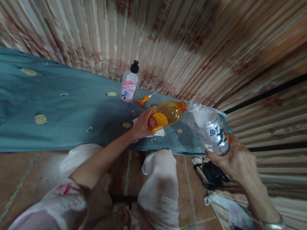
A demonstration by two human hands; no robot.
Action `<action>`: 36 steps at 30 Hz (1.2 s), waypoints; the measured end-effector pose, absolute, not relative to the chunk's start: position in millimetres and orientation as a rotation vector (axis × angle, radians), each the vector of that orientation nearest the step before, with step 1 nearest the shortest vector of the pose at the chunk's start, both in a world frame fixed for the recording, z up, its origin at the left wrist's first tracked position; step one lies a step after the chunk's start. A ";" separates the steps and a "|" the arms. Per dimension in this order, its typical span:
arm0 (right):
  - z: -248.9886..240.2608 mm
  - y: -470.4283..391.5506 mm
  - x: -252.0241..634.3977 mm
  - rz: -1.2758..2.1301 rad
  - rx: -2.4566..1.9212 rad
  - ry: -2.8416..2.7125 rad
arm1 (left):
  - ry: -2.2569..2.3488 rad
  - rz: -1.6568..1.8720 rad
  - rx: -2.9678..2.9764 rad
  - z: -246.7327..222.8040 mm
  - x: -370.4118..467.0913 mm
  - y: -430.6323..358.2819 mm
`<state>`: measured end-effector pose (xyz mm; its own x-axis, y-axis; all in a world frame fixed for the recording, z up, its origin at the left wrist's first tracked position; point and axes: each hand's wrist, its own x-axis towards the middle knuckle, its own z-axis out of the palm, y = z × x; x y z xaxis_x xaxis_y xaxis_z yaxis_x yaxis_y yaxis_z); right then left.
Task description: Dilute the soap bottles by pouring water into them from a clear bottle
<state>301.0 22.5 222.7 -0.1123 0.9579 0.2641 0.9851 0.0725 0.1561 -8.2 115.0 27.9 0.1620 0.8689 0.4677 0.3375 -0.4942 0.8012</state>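
Observation:
My left hand (142, 125) is wrapped round the lower end of an orange see-through bottle (171, 113), which tilts with its neck up to the right. In my right hand (233, 156) is a large clear plastic bottle (205, 126) with a silver label, tilted so its mouth points up to the left. The two bottle mouths meet or nearly meet; whether they touch is hard to tell. An orange pump top (145, 98) lies on the cloth behind my left hand. White paper (158, 132) lies beneath the orange bottle.
A clear bottle with a black cap (129, 87) stands upright near the back edge of the teal cloth-covered surface (68, 109). Pleated curtains (156, 31) hang behind and to the right. A black bag (211, 173) sits low at the right, beside my knees.

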 end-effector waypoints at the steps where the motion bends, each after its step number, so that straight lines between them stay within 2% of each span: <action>1: 223.0 22.5 300.8 -0.450 -2.035 -2.228 | 1.145 1.314 1.922 28.2 -8.1 115.0; 36: 224.3 21.1 300.1 -0.527 -2.001 -2.259 | 1.149 1.312 1.925 29.2 -7.9 115.6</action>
